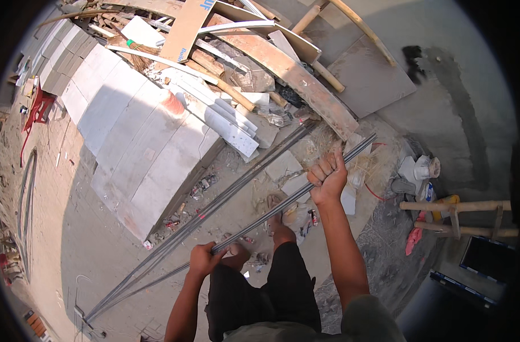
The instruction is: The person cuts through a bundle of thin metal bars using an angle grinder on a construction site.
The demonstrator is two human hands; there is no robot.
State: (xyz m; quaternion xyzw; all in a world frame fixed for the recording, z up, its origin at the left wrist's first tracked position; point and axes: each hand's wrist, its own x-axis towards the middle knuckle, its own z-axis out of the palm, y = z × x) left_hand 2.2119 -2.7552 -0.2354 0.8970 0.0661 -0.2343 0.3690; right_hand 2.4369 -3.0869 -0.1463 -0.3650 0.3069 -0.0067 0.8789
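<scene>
A thin bundle of long grey steel rods (pixel 271 212) runs slantwise across in front of my legs, its near-right end raised. My right hand (pixel 328 176) is closed around the bundle close to that upper end. Further down its length, my left hand (pixel 205 259) also grips it, fingers wrapped round. Toward the lower left the held rods converge with a second bundle of rods (pixel 225 195), which lies on the ground beside the stacked blocks. What exactly joins them at that end is too small to tell.
Large pale blocks (pixel 140 131) are stacked at the left. Behind lie boards, bamboo poles (pixel 362 28), a broom (pixel 135 54) and rubble. At the right are a bamboo ladder-like frame (pixel 456 206), a pink cloth (pixel 415 233) and dark panels (pixel 462 290). A red chair (pixel 39 108) stands far left.
</scene>
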